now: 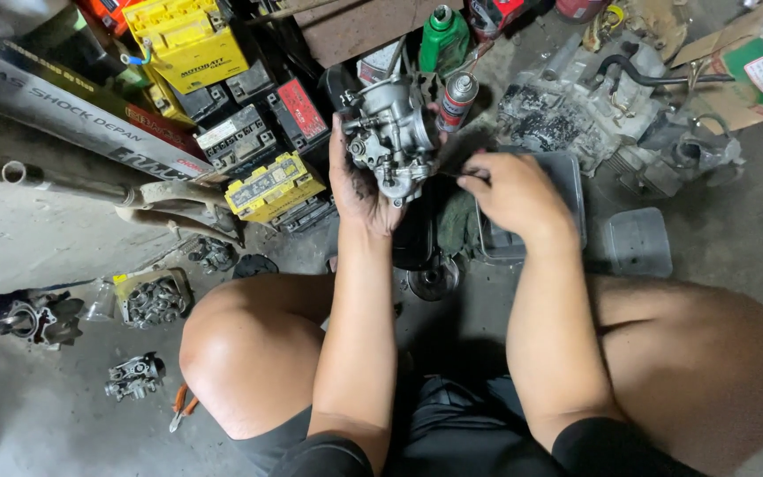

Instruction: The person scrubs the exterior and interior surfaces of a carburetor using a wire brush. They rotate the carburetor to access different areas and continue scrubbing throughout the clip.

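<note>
Carburetor (pixel 390 137) rests in left hand (pixel 357 181), fingers (pixel 346 146) curled behind it

Left hand (pixel 359 181) raised, palm up, fingers curled in grip; right hand (pixel 512 193) pinching, forearm extended forward.

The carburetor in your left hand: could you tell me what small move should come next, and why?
Probably ease the thin tool in the right hand a little further into the carburetor. Its tip already points at the body's side, and the left hand cradles the part from behind, holding it steady above the floor.
</note>
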